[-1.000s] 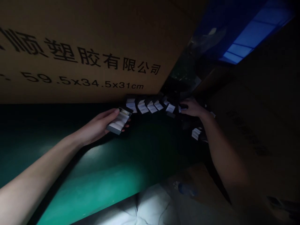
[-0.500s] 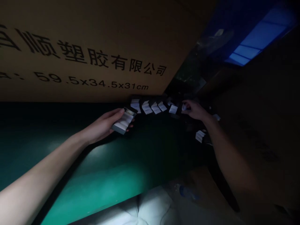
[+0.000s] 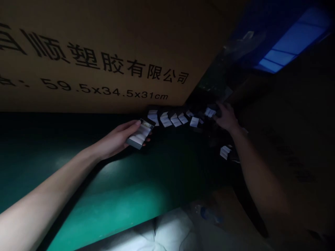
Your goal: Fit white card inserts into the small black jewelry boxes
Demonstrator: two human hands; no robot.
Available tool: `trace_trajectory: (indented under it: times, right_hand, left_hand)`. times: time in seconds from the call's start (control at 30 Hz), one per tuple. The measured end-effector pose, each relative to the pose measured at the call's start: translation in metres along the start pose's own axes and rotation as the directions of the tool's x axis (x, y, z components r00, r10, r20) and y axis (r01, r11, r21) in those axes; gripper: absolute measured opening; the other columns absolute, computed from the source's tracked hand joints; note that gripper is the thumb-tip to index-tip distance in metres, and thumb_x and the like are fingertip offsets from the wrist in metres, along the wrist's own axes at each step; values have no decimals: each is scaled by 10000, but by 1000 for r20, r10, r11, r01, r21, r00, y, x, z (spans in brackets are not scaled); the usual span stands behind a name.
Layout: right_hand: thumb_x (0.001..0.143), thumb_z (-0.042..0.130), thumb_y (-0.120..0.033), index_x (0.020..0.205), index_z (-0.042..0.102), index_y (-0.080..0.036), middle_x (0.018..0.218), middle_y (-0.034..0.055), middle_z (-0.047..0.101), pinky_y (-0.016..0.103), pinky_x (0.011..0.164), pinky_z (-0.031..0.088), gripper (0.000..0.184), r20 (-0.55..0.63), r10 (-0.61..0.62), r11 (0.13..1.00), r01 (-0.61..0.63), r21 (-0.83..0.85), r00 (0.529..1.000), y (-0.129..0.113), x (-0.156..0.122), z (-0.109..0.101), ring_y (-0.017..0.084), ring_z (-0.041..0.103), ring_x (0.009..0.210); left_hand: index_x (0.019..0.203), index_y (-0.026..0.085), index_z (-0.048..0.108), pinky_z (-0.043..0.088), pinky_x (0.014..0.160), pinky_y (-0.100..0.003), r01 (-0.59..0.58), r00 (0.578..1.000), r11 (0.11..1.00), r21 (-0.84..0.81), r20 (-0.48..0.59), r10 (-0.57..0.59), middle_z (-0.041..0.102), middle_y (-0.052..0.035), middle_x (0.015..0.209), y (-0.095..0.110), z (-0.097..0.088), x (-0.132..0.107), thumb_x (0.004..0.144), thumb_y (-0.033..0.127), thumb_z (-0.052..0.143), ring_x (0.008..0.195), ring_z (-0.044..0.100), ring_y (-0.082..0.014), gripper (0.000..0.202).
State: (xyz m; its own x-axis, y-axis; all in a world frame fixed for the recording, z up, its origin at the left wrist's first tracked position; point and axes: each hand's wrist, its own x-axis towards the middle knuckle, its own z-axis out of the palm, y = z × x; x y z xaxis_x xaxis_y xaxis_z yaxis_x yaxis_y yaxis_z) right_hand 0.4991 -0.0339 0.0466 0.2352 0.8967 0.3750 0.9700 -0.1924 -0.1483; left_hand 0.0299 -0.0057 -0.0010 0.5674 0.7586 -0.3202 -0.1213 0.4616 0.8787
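Observation:
My left hand (image 3: 124, 136) is closed around a small dark box (image 3: 134, 143), its thumb along the upper edge. A folded white paper (image 3: 140, 134) lies in the box, with something pale and round near its far end. Over at the right, in shadow, my right hand (image 3: 227, 116) is beside a white folded paper (image 3: 210, 112) on the far part of the table. Its fingers are dark and blurred, so I cannot tell whether they grip anything. Between the hands, several folded white papers (image 3: 176, 120) lie in a row on dark pieces.
A large printed cardboard carton (image 3: 104, 35) stands along the back of the green table (image 3: 125, 198). Another folded paper (image 3: 225, 152) lies near my right forearm. A blue surface (image 3: 285, 42) with a bright reflection is at upper right. A plastic bottle (image 3: 209, 212) shows below the table edge.
My right hand has moved a little right and away from me, and the white paper beside it shows more fully. My left hand keeps its hold on the box, almost still.

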Motion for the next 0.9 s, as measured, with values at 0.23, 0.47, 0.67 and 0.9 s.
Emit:
trace_trajectory:
  times: [0.23,0.47,0.67,0.9]
  right_hand:
    - [845,673,-243,1012,810,-209,1002,61,789,352,895,583,218,302,-101,995,99,22,948,-13,-4,14,227,725,899]
    - [912,686,-330,1041,791,-176,1082,107,777,313,826,552,227,357,-42,998,57,-31,933,-18,-4,29,230,722,924]
    - [869,730,-296,990,778,-180,1000,71,775,296,801,543,174,370,-4,1000,10,-12,929,-23,0,31,198,706,866]
    - [858,714,-276,955,804,-180,1031,78,784,307,866,548,163,389,43,998,-61,32,920,-29,-2,32,211,725,916]
  left_hand:
    - [1302,138,698,669,737,-261,4,1000,1000,-12,-11,-4,790,-173,1120,2,2,-1,1014,386,620,912,789,-230,388]
    - [1315,126,684,665,713,-243,18,1000,1000,-24,-21,-18,793,-175,1096,3,5,-1,1026,370,597,877,784,-220,388]
    - [1309,135,687,665,726,-245,21,1000,1000,-21,-18,-22,792,-166,1094,5,7,-3,1031,369,589,877,782,-215,377]
    - [1305,132,681,666,736,-251,9,1000,1000,-16,3,-9,788,-174,1113,2,5,-1,1016,410,610,897,781,-221,407]
